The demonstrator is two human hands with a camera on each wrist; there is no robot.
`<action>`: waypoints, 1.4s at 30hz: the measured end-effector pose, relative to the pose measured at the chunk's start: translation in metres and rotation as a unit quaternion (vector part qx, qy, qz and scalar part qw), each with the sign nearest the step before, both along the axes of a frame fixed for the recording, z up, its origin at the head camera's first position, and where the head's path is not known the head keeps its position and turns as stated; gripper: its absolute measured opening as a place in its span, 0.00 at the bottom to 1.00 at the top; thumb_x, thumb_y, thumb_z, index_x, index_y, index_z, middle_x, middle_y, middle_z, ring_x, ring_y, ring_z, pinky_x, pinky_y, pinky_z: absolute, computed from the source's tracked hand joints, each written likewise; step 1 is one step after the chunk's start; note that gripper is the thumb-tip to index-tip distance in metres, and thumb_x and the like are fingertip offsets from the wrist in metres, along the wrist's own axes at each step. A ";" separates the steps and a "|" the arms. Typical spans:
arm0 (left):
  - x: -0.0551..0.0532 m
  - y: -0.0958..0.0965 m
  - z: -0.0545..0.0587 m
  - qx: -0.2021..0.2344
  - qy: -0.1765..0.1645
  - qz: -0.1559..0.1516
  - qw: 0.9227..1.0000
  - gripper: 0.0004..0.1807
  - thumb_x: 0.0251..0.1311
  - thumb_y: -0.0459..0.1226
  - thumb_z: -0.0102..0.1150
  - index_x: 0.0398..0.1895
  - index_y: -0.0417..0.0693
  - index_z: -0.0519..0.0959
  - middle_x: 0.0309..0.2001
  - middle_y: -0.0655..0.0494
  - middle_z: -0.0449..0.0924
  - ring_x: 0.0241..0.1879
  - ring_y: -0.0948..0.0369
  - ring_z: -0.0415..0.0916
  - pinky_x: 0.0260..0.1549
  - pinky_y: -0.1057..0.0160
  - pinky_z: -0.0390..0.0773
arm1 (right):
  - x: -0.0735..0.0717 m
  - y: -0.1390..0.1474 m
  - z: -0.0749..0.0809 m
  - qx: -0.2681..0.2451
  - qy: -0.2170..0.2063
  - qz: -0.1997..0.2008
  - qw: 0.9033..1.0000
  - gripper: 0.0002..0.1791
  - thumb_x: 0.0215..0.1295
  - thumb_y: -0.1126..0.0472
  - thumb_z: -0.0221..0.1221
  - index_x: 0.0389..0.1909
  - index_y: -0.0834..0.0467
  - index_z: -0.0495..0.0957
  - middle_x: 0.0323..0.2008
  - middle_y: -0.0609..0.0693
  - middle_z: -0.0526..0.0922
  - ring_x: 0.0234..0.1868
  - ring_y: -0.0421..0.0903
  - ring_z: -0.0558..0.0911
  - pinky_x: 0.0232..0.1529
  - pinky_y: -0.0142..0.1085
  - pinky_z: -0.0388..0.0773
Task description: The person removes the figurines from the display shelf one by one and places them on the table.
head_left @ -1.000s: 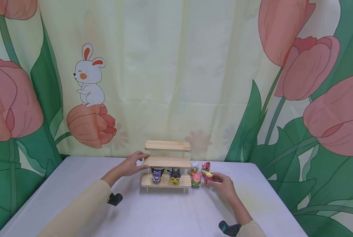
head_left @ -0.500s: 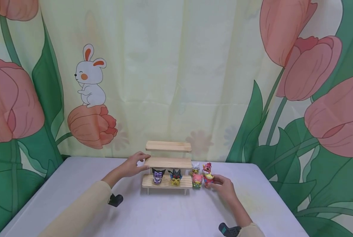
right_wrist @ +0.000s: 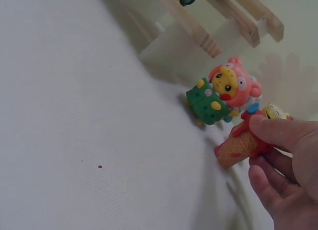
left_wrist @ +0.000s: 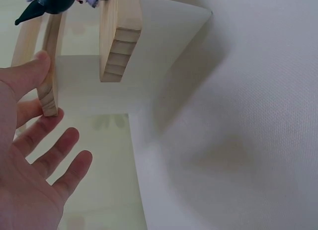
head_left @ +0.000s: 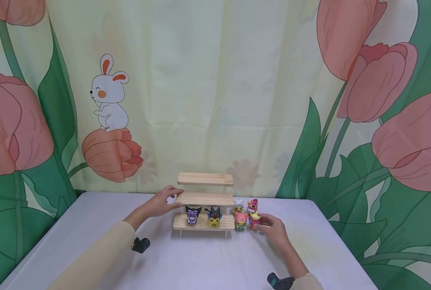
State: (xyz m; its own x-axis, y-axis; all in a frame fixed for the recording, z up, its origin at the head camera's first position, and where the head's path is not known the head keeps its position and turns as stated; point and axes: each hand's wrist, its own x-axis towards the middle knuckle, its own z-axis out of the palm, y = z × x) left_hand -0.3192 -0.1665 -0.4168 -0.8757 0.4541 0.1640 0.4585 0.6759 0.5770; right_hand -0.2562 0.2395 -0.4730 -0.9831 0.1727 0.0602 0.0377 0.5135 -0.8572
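Observation:
My left hand point(head_left: 161, 202) pinches the left end of the middle board of a three-tier wooden display stand point(head_left: 204, 198). In the left wrist view, the thumb point(left_wrist: 35, 71) lies on one face of that board, with the other fingers spread. On the lowest board stand a purple-and-black figurine point(head_left: 192, 216) and a yellow figurine with a dark eared hood point(head_left: 214, 216). My right hand point(head_left: 273, 229) holds a red figurine with a waffle-cone base point(right_wrist: 241, 145) between thumb and fingers; its yellow head is partly hidden. Beside it stands a pink-hooded figurine in green point(right_wrist: 218, 93).
Behind the pink-hooded figurine are a white-topped figurine point(head_left: 238, 205) and a red-and-pink figurine point(head_left: 252, 205), right of the stand. The white table point(head_left: 186, 262) ends at a tulip-patterned curtain point(head_left: 215, 100). Both wrists wear black devices.

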 end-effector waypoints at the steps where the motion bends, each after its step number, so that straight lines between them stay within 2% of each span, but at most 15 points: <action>1: 0.000 0.000 0.000 0.000 -0.001 0.000 1.000 0.30 0.69 0.43 0.67 0.70 0.39 0.75 0.58 0.42 0.76 0.58 0.43 0.75 0.53 0.42 0.82 | 0.001 0.000 0.001 0.000 -0.001 0.001 1.000 0.25 0.65 0.69 0.67 0.63 0.70 0.78 0.55 0.68 0.85 0.58 0.63 0.84 0.46 0.43 0.89; 8: 0.002 0.001 0.001 -0.001 -0.004 0.002 1.000 0.30 0.69 0.43 0.67 0.70 0.39 0.75 0.58 0.42 0.76 0.58 0.42 0.75 0.53 0.42 0.83 | 0.002 0.000 0.003 -0.011 -0.003 0.001 1.000 0.23 0.67 0.67 0.67 0.62 0.67 0.79 0.57 0.67 0.85 0.59 0.63 0.84 0.46 0.43 0.89; 20: 0.001 0.001 0.000 0.001 -0.009 0.011 1.000 0.30 0.69 0.42 0.67 0.70 0.39 0.74 0.58 0.43 0.76 0.59 0.42 0.75 0.53 0.43 0.82 | 0.003 0.003 0.006 0.002 0.006 -0.006 1.000 0.22 0.68 0.64 0.67 0.62 0.65 0.80 0.60 0.65 0.84 0.61 0.62 0.84 0.56 0.48 0.87; 28: 0.002 0.001 0.001 -0.002 -0.010 0.016 1.000 0.30 0.69 0.43 0.67 0.70 0.41 0.75 0.58 0.44 0.76 0.58 0.46 0.75 0.54 0.43 0.83 | 0.003 0.005 0.011 0.006 0.013 -0.006 1.000 0.22 0.68 0.64 0.67 0.61 0.66 0.80 0.59 0.65 0.85 0.61 0.60 0.84 0.64 0.53 0.81; 42: 0.002 0.001 0.001 -0.003 -0.008 0.015 1.000 0.30 0.69 0.43 0.67 0.70 0.41 0.75 0.58 0.44 0.76 0.57 0.49 0.75 0.54 0.44 0.83 | 0.003 0.007 0.019 0.002 0.031 -0.007 1.000 0.21 0.68 0.66 0.66 0.60 0.67 0.80 0.59 0.65 0.85 0.60 0.60 0.85 0.64 0.53 0.81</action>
